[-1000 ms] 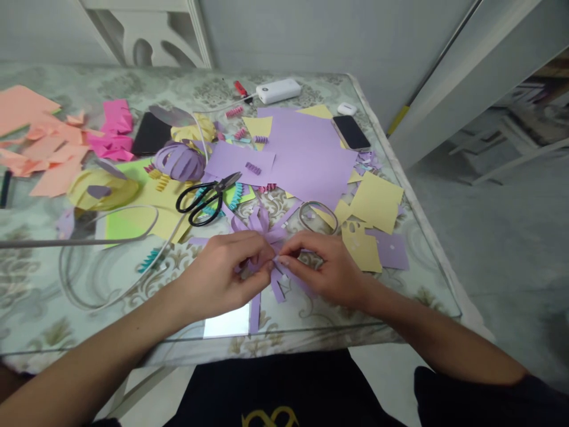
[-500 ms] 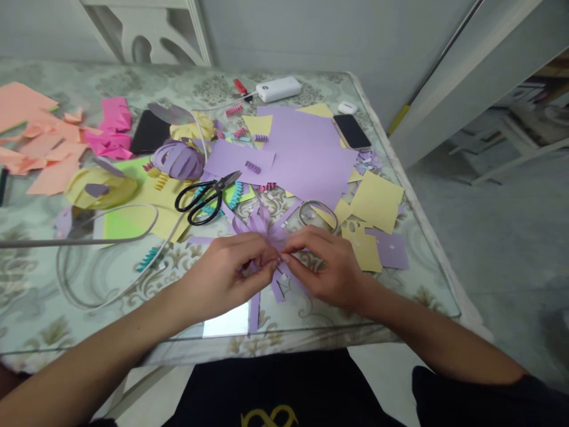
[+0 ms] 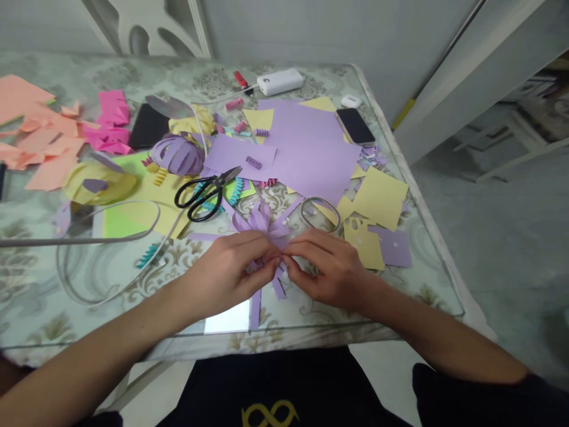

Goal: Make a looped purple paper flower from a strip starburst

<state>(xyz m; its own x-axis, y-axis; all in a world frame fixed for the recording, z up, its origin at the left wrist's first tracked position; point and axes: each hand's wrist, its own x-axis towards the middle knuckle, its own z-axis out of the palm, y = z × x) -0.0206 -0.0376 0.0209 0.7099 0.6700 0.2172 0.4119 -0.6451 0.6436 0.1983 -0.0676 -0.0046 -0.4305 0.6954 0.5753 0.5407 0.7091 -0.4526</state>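
Purple paper strips (image 3: 255, 218) fan out in a looped, star-like bundle on the glass-topped table, several with small white bits at their ends. My left hand (image 3: 237, 267) is closed in a pinch over the near side of the bundle, seemingly on one purple strip. Meeting it fingertip to fingertip, my right hand (image 3: 326, 267) pinches with thumb and forefinger; whatever lies between them is too small to make out. The hands hide part of the bundle. Black-handled scissors (image 3: 208, 193) lie just beyond, and a roll of tape (image 3: 320, 214) rests behind my right hand.
Purple sheets (image 3: 311, 148) and yellow scraps (image 3: 380, 198) cover the right side. A phone (image 3: 355, 126) and white power bank (image 3: 280, 82) lie farther back. Leftward are paper-strip balls (image 3: 178, 155), a looping white cable (image 3: 111, 299) and orange paper (image 3: 53, 142).
Both hands stay together at the strips, with only slight finger movement. My right fingertips have shifted a little; the whole view has tilted slightly.
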